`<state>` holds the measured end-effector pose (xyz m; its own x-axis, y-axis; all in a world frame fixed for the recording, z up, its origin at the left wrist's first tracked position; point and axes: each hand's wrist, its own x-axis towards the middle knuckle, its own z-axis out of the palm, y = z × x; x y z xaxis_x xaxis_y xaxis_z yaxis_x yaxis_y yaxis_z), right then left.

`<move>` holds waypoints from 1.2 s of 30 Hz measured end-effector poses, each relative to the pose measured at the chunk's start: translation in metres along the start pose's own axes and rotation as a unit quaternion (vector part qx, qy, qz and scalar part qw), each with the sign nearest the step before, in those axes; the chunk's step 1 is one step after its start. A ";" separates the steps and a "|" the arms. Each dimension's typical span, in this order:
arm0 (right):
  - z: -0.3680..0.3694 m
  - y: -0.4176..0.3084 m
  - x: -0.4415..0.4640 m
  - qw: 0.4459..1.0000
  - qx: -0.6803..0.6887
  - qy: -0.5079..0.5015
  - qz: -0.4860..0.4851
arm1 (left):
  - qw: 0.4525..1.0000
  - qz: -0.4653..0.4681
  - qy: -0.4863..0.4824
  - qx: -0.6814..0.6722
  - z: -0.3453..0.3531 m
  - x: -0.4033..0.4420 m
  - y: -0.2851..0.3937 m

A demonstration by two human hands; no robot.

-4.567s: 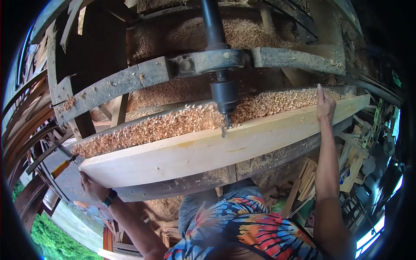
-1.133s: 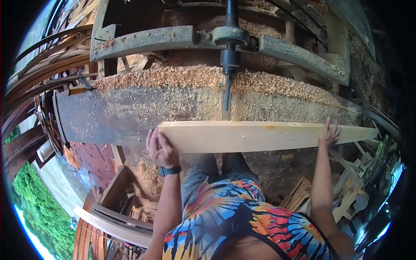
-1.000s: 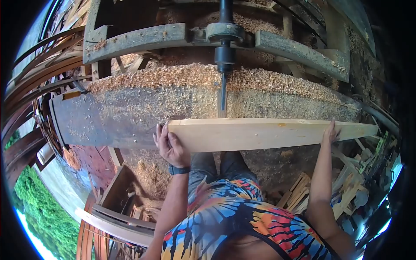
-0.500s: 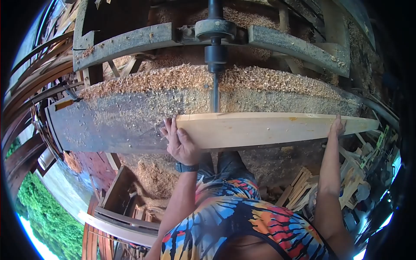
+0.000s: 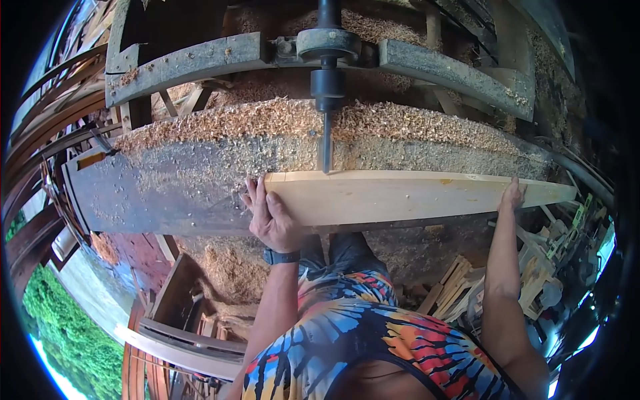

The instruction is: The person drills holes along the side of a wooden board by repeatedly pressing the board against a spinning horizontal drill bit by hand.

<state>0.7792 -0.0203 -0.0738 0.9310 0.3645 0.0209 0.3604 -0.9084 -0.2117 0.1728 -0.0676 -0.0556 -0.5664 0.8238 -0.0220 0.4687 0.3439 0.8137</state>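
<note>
A long pale wooden board (image 5: 380, 198) lies along the near part of the dark work table (image 5: 153, 190). My left hand (image 5: 272, 217), with a dark watch on its wrist, grips the board's left end; its fingers reach up past the far corner. Near the tapered right end, my right hand (image 5: 512, 195) holds the board, with fingers over the far edge. A dark spindle with a thin metal bit (image 5: 327, 143) comes down from the top of the view, and the bit's tip meets the board's far edge right of my left hand.
Wood shavings (image 5: 227, 125) are heaped along the table's far side. Beyond them is a thick wooden frame (image 5: 193, 67) around the spindle. An orange clamp (image 5: 92, 159) sits at the table's left end. Curved wood strips (image 5: 60, 133) are stacked at left, and offcuts (image 5: 453, 287) lie at lower right.
Compared with 4.6 seconds ago, the board lies nearer to me and farther right, and my left hand moved right with its end. Since one second ago, its far edge has come up to the bit.
</note>
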 end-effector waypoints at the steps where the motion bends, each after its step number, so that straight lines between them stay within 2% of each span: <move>1: 0.002 0.001 0.003 1.000 -0.005 0.000 -0.004 | 1.000 0.001 0.000 0.000 0.000 0.001 0.001; 7: -0.011 -0.025 -0.023 1.000 0.006 -0.010 0.013 | 1.000 0.012 -0.008 0.025 -0.001 0.003 0.003; 10: -0.003 -0.015 -0.011 1.000 0.001 0.012 -0.011 | 0.999 0.018 -0.004 0.029 0.001 0.003 0.004; 13: -0.006 -0.015 -0.010 0.999 -0.043 0.003 0.007 | 0.999 0.018 -0.003 0.030 0.001 0.006 0.006; 36: -0.010 -0.026 -0.021 1.000 -0.012 -0.018 0.022 | 1.000 0.018 -0.006 0.012 0.005 0.007 0.006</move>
<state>0.7511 -0.0062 -0.0586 0.9431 0.3318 -0.0236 0.3217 -0.9278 -0.1889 0.1744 -0.0573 -0.0536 -0.5397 0.8418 0.0000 0.5051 0.3238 0.8000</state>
